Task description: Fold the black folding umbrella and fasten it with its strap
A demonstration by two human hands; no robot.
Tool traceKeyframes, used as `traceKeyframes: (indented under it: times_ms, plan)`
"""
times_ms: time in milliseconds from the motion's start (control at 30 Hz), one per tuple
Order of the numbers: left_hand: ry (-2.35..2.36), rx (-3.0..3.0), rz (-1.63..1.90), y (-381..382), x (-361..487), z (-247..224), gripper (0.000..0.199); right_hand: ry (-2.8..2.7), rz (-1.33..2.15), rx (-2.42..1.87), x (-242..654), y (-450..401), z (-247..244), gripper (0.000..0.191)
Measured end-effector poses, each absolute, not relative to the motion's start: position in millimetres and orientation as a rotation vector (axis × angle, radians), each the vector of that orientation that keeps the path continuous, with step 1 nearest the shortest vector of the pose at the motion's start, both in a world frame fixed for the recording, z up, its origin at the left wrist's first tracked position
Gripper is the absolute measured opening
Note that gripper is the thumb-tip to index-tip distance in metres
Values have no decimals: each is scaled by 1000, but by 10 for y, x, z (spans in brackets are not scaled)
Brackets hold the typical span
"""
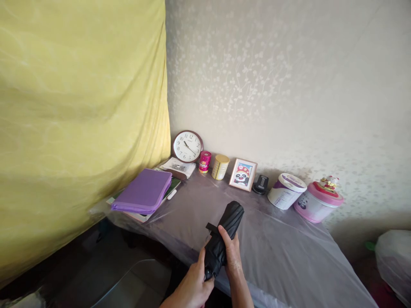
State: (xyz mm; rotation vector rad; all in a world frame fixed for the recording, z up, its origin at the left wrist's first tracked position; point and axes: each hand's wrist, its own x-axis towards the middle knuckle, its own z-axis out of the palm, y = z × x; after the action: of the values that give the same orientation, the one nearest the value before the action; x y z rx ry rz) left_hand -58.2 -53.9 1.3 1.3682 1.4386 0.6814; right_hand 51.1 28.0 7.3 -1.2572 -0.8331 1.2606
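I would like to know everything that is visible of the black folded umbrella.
The black folded umbrella looks like thin fabric, closed and gathered in lengthwise pleats into a thick roll. A short black strap sticks out from its left side, apparently unfastened. The smooth dark handle end is partly hidden. It slants away and to the right, seemingly held above the near part of the grey-purple covered table. The left hand grips its near end; the right hand holds its right side, thumb on top.
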Motion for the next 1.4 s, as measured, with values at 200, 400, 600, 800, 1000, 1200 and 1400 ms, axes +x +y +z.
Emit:
traceKeyframes:
  times_ms: [200, 400, 600, 800, 1000, 1200, 1400]
  plan:
    - [1584, 1731, 596, -453, -718, -83, 86, -806, 1213, -1274, 481, 315, -56, 55]
    - [1510, 1644, 851, -299, -729, -6, 83, -810, 1210, -1270, 470, 325, -98, 57]
    - [1796, 1887, 589, -178, -733, 76, 72, -1023, 969, -1407, 574, 427, -78, 57]
    - [1930, 2024, 438, -137, -730, 33, 73, -1344, 593, -1438, 602, 414, -105, 55]
    - [1968, 2061, 374, -128, -693, 29, 69, -1609, 707, -1100, 626, 403, -59, 22]
    - [1994, 2099, 326, -128, -682, 28, 68, -1390, 877, -1009, 716, 386, -139, 15]
    - [2010, 2137, 191, -127, -659, 84, 62, -1197, 1107, -1004, 777, 337, -124, 18]
